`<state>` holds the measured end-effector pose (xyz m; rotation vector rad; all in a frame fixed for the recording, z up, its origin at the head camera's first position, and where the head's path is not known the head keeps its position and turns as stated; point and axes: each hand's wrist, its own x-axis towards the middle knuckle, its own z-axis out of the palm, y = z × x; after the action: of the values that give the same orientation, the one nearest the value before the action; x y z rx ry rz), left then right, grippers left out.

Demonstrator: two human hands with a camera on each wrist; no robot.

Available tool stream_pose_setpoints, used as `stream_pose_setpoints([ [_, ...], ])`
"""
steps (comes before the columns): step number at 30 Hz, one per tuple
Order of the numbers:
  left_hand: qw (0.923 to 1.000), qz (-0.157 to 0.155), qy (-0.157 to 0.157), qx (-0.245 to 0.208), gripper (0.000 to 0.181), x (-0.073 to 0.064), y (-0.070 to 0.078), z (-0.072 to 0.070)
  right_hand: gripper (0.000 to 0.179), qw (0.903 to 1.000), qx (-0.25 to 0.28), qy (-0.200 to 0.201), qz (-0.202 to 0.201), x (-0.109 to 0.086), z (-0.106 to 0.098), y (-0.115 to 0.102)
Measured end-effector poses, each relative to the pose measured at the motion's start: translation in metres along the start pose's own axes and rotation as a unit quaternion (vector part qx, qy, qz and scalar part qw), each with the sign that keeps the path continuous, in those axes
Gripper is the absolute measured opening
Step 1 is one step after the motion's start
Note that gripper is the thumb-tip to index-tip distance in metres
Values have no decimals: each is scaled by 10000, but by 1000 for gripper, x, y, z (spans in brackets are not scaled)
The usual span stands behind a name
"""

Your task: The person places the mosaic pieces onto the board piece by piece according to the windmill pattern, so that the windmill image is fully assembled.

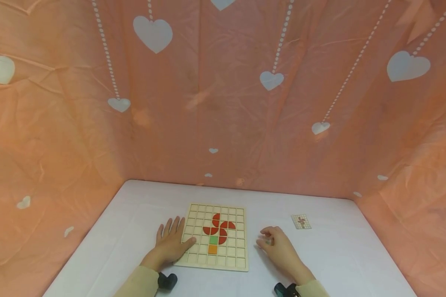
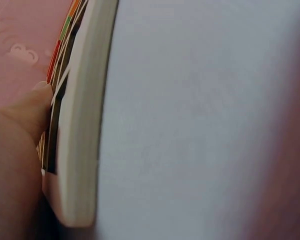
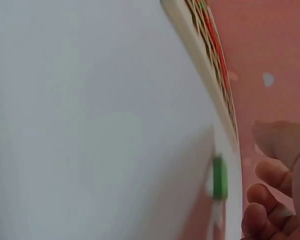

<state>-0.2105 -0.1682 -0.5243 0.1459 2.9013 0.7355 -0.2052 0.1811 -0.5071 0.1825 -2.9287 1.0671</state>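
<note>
A wooden grid board (image 1: 230, 262) lies on the white table with several red petal-shaped pieces (image 1: 216, 220) set as a pinwheel. Below them in the grid sit a green square (image 1: 213, 240) and an orange square (image 1: 212, 249). My left hand (image 1: 171, 244) rests at the board's left edge, fingers spread and thumb over the grid; the left wrist view shows the thumb (image 2: 32, 107) at the rim. Right of the board, my right hand (image 1: 280, 249) hovers with loosely bent fingers. Under it is a small green block (image 3: 220, 178), apart from the fingers in the right wrist view.
A small pattern card (image 1: 301, 221) with a red pinwheel lies on the table (image 1: 334, 255) beyond my right hand. Orange cloth (image 1: 223, 123) printed with white hearts hangs behind the table and on both sides. Each wrist wears a dark camera mount (image 1: 167, 281).
</note>
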Motion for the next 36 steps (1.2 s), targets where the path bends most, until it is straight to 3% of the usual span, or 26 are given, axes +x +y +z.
stream_pose_setpoints([
  [8, 10000, 21, 5, -46, 90, 2, -1, 1, 34, 9999, -139, 96, 12, -5, -8, 14],
  [25, 10000, 36, 29, 18, 90, 3, -2, 3, 18, 9986, -281, -147, 421, -4, -5, 12],
  [36, 10000, 10, 44, -21, 90, 2, -2, 2, 16, 9994, -176, -214, 222, -4, 0, 5],
])
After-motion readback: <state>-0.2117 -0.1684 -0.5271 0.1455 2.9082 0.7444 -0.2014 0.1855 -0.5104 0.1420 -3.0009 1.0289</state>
